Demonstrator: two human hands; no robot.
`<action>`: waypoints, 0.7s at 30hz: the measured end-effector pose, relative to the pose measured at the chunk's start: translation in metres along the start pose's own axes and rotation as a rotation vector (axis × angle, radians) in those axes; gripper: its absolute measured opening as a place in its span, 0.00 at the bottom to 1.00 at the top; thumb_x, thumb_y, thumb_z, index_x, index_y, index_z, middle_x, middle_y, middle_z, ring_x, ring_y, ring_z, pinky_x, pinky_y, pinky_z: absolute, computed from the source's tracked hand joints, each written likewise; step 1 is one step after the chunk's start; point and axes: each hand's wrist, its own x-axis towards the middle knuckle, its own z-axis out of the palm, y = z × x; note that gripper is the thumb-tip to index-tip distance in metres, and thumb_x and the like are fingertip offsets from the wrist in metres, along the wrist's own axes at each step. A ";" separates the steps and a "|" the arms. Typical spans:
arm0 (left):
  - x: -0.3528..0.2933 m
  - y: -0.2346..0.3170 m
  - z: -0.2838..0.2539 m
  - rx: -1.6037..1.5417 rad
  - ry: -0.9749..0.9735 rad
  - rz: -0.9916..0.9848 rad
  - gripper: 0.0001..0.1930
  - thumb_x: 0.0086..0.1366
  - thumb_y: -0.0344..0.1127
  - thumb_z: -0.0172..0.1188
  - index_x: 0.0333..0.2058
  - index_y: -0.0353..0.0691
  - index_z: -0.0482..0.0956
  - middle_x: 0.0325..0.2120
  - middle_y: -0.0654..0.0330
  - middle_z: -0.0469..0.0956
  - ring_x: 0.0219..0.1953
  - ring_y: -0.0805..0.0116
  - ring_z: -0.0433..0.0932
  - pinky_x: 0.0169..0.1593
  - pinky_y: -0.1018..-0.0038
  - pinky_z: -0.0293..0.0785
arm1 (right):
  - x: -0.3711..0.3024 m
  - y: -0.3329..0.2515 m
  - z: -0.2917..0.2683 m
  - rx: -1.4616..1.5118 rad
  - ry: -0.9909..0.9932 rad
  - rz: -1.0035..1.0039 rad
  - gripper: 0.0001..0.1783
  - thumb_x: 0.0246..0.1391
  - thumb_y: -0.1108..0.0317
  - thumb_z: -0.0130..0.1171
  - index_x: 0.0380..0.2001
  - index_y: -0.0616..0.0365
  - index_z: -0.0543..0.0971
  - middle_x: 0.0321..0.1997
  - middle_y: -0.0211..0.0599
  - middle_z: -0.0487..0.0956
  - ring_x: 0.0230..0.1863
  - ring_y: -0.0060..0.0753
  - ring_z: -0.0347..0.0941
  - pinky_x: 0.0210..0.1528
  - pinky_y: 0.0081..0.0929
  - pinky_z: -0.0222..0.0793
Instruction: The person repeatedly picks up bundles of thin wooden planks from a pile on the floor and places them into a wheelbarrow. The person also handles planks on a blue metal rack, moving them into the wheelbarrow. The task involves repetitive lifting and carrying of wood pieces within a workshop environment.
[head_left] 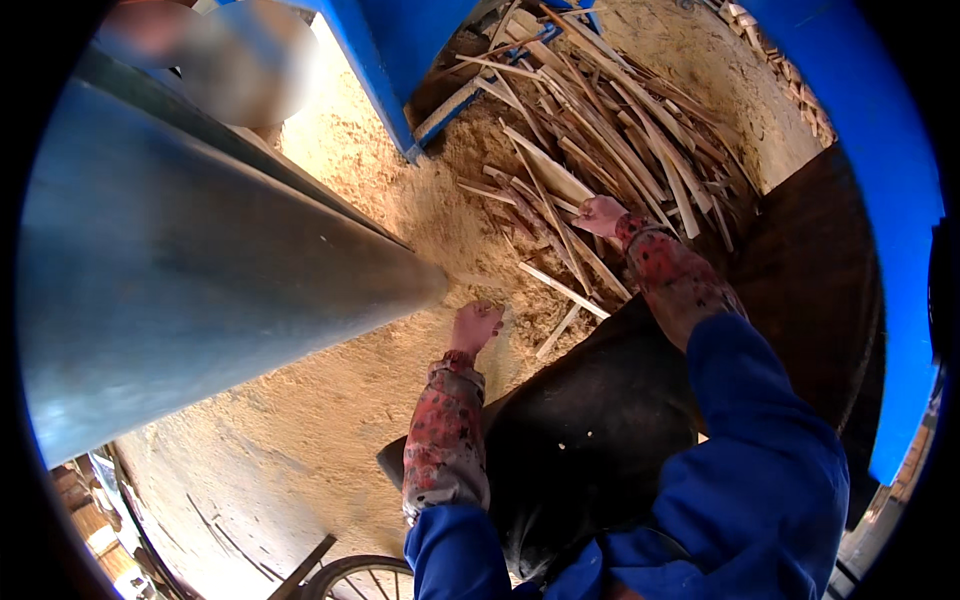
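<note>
My right hand [601,215] reaches into a pile of thin wood strips [620,130] on the sawdust-covered ground. Its fingers are closed at the end of a pale wood strip [548,165]. Nearer to me and to the left, my left hand [478,325] hangs over the sawdust [330,420] with its fingers curled in. Whatever it may hold is hidden. Red patterned sleeve covers [445,430] run over both forearms, above blue sleeves. Several loose strips [563,290] lie between the two hands.
A large grey metal cylinder or cone [220,270] takes up the left side, its narrow end close to my left hand. Blue panels [375,70] stand at the top and right. A dark cover [590,440] lies before my body. Part of a spoked wheel [360,578] shows below.
</note>
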 end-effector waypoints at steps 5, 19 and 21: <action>0.065 -0.083 0.028 0.285 0.016 0.000 0.22 0.58 0.49 0.65 0.37 0.33 0.82 0.32 0.48 0.84 0.33 0.58 0.84 0.38 0.64 0.78 | 0.008 0.028 0.047 -0.203 -0.097 -0.039 0.23 0.49 0.49 0.67 0.32 0.61 0.83 0.30 0.49 0.82 0.35 0.45 0.81 0.41 0.39 0.74; 0.052 -0.199 0.154 1.025 0.150 0.199 0.16 0.56 0.43 0.66 0.39 0.42 0.76 0.43 0.52 0.75 0.50 0.49 0.75 0.50 0.56 0.73 | -0.014 0.079 0.143 -0.143 -0.028 0.083 0.29 0.45 0.56 0.69 0.43 0.57 0.64 0.37 0.57 0.79 0.43 0.61 0.76 0.44 0.52 0.71; 0.054 -0.206 0.158 1.092 0.175 0.254 0.11 0.57 0.34 0.61 0.39 0.40 0.77 0.42 0.52 0.75 0.50 0.51 0.74 0.51 0.58 0.71 | -0.025 0.091 0.150 -0.078 0.099 0.056 0.28 0.43 0.60 0.69 0.43 0.54 0.65 0.31 0.52 0.76 0.38 0.61 0.75 0.38 0.51 0.68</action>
